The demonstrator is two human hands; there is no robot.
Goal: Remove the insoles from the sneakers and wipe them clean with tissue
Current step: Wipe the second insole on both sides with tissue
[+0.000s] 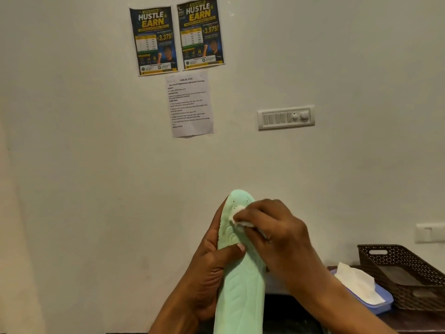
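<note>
"HUSTLE EARN" is printed on the left poster (154, 41) with "3,375", and on the right poster (201, 33) with "3,975!". The green insole (240, 285) is held upright before the wall, gripped by the left hand (209, 268) with its fingers (231, 250) curled round it. A tissue wad (240, 219) is pinched against its toe by the right hand (277, 232).

In front of me is a pale wall (96, 165). Two dark posters (154, 41) hang high, side by side. A white paper (190, 104) with small print is stuck just under them. A white switch panel (286, 117) sits to the right. Low on my right, a brown basket (409, 266) stands on a dark surface (419, 321).
</note>
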